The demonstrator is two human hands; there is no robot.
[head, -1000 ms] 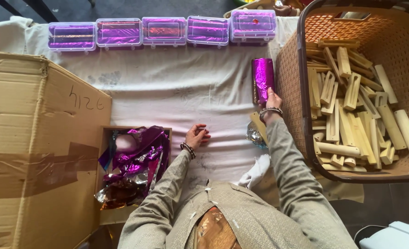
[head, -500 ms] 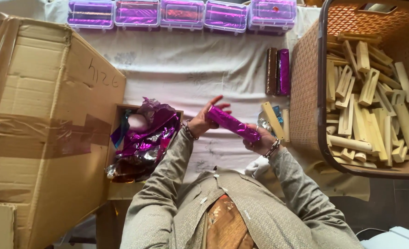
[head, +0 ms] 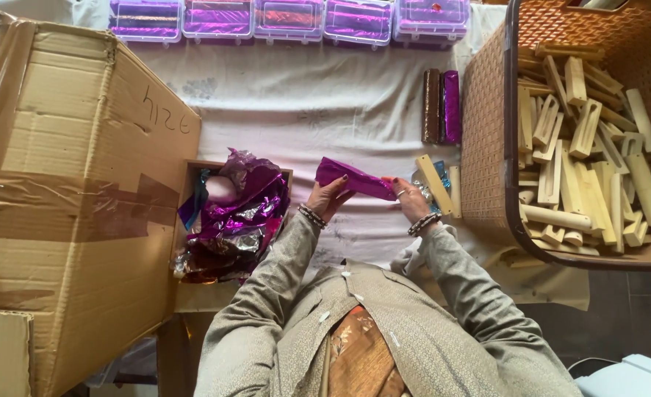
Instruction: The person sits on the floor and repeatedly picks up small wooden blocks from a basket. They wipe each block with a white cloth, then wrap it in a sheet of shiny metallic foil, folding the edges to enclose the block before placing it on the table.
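Purple foil-wrapped stick (head: 356, 179) spans both hands: left hand (head: 327, 197) grips one end, right hand (head: 411, 198) closed on the other (above the white cloth (head: 303, 110)).

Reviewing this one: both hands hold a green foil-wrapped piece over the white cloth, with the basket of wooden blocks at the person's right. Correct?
Not quite. The head view shows the foil-wrapped piece is purple, not green. The left hand and right hand do hold it over the white cloth, with the basket of wooden blocks at the right.
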